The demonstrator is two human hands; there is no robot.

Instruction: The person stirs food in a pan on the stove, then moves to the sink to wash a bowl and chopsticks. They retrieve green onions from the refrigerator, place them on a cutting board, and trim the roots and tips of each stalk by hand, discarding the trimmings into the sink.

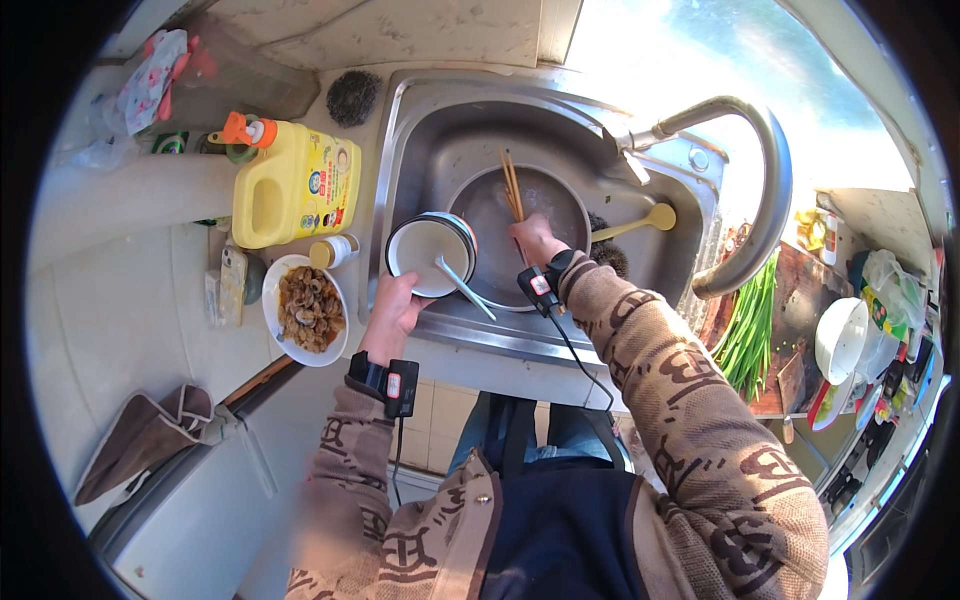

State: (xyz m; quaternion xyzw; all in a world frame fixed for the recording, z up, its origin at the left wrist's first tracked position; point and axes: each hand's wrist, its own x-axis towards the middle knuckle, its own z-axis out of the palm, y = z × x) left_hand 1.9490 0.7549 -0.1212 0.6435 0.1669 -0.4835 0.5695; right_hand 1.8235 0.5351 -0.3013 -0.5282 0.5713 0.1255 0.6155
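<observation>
My left hand [403,306] grips a stack of white bowls [416,251] with a dark rim, tilted over the left side of the steel sink [431,139]. A pale spoon [466,289] lies in the top bowl, its handle sticking out past the rim. In my right hand [537,237] is a bundle of wooden chopsticks [511,184], held upright above a round metal basin [559,199]. The basin sits in the sink and seems to hold some water. My right fingers are partly hidden behind the back of the hand.
A yellow ladle [637,223] and dark scrubbers [609,255] lie right of the basin, under the faucet [776,172]. On the left stand a yellow detergent jug [296,184], a small jar [335,251] and a plate [271,296] of cooked shellfish. Green chives [750,330] lie on a cutting board [806,300].
</observation>
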